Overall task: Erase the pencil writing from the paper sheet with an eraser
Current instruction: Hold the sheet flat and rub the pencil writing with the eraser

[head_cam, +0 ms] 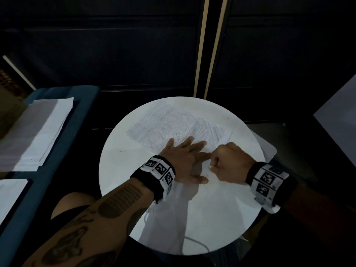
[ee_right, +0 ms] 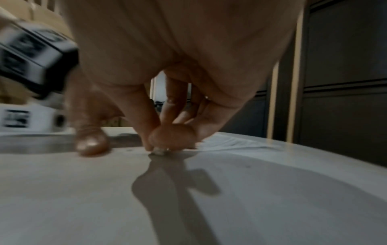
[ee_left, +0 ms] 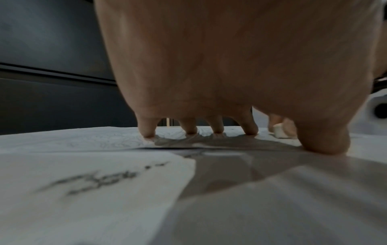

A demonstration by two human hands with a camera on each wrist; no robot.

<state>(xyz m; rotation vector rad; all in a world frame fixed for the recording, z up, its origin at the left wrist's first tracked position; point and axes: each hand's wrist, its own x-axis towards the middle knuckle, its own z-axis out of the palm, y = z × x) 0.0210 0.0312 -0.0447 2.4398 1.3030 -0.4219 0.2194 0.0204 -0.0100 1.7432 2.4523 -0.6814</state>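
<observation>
head view: i see a white round table lit in a dark room, paper sheet white on white, its edges hard for me to trace
hidden: near part of the sheet sits under both hands and their shadows; the eraser is mostly buried in the right hand, only a pale tip shows
pencil writing: grey hatching and loops across the far half of the sheet, faint, i can't read any of it
sheet axis: can't tell its long axis, outline is lost against the table; one corner overhangs the table's right rim
left hand: released, fingers straight and spread, fingertips pressing the paper flat, thumb down too
right hand grip: fingers curled, pinching the eraser at the tips, its low end touching the sheet just beside the left thumb
eraser from left wrist: small whitish block poking down out of the fingers, roughly upright; blurred
right wrist view: motion-blurred, eraser a tiny pale smear
off table: stack of papers on a blue surface at left, cut off by the frame edge
wrists: marker bands on both
</observation>
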